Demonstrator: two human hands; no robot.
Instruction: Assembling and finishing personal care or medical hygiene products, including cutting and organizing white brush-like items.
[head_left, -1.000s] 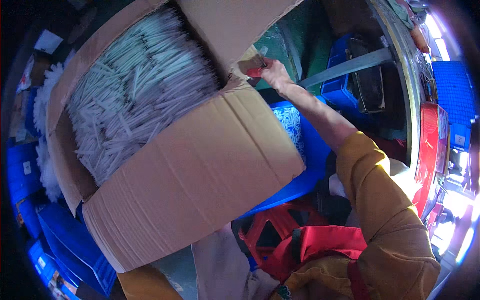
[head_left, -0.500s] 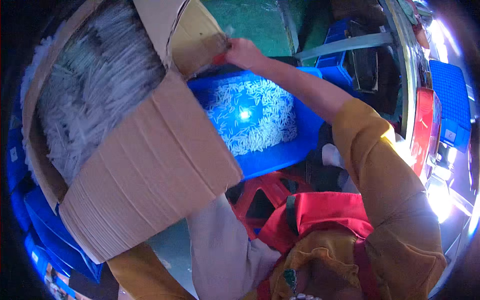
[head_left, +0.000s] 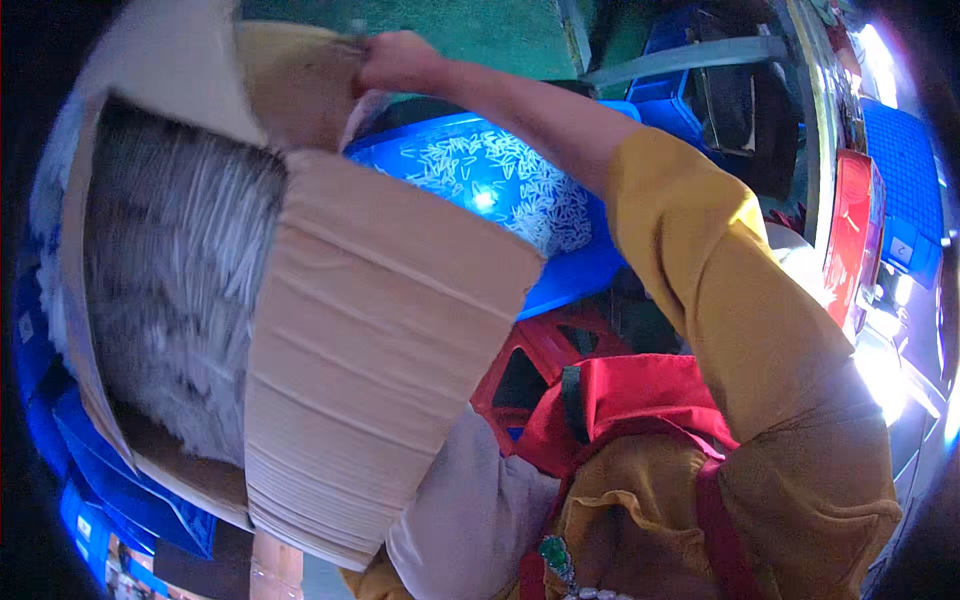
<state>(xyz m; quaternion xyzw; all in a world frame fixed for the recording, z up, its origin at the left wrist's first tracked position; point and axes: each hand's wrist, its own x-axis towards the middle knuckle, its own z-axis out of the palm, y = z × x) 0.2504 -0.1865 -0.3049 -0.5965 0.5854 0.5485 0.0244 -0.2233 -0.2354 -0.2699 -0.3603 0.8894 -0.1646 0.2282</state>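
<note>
Right hand (head_left: 402,62), eleven o'clock, grasps flap (head_left: 297,85) of cardboard box (head_left: 370,370); white sticks (head_left: 190,260), nine o'clock. Left hand hidden, grip cannot be told.

Head-worn fisheye view, facing downward

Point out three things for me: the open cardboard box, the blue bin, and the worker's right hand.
Cardboard box (head_left: 385,270): head view, on its broad folded-out flap.
Blue bin (head_left: 577,280): head view, on the bare blue side nearest the worker.
Right hand (head_left: 400,62): head view, on the back of it.
</note>
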